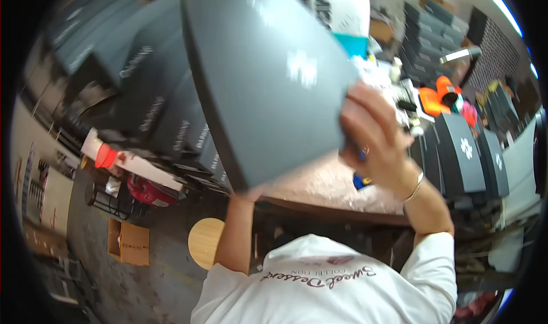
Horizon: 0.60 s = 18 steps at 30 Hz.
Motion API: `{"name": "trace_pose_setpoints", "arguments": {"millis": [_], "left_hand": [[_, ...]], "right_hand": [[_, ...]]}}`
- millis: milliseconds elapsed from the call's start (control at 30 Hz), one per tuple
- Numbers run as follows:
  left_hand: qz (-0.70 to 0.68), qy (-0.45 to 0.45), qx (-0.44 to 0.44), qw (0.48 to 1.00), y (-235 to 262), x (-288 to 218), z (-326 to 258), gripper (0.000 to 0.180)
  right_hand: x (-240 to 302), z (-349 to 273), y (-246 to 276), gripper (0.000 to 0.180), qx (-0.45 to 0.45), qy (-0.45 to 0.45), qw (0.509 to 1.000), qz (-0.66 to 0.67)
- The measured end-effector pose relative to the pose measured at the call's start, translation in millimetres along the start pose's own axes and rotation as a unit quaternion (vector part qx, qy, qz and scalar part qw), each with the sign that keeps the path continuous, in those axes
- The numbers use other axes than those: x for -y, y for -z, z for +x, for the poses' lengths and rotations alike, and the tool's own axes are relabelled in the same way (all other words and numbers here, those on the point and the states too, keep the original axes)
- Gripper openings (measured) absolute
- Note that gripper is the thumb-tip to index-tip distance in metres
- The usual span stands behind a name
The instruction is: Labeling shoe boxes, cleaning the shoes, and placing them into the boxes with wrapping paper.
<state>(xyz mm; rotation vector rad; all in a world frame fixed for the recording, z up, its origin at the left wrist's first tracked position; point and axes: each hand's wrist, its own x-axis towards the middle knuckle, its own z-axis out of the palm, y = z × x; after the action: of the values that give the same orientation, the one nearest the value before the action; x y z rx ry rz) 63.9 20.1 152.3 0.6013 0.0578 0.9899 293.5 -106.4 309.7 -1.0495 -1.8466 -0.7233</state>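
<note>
A large dark grey box with a white flower-like mark is held up and tilted in front of me, smeared by motion. My right hand is closed on its right edge, fingers curled over the side. A small dark and blue item shows by that hand's fingers; what it is, I cannot make out. Under the box's lower corner is my left hand, which supports it there; its fingers are hidden behind the box. The worktable below is partly covered by the box.
Stacked dark grey boxes fill the left side. More grey boxes stand at the table's right, near an orange object. A round wooden stool top and a cardboard carton are on the floor side.
</note>
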Motion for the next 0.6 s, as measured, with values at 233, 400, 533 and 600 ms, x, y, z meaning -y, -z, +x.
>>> {"name": "trace_pose_setpoints", "arguments": {"millis": [233,400,533,600], "left_hand": [[0.184,0.223,-0.235,0.928,137,93,8,0.075],[0.602,0.333,-0.129,0.715,254,139,43,0.048],[0.332,0.423,-0.237,0.809,221,154,60,0.045],[0.285,0.386,-0.213,0.851,206,150,69,0.049]], "right_hand": [[34,-221,-85,0.051,0.299,-0.19,0.932,0.078],[31,-282,-147,0.067,0.291,-0.499,0.812,0.083],[-23,-315,-178,0.065,0.133,-0.836,0.487,0.216],[-40,-290,-166,0.056,0.117,-0.863,0.393,0.296]]}}
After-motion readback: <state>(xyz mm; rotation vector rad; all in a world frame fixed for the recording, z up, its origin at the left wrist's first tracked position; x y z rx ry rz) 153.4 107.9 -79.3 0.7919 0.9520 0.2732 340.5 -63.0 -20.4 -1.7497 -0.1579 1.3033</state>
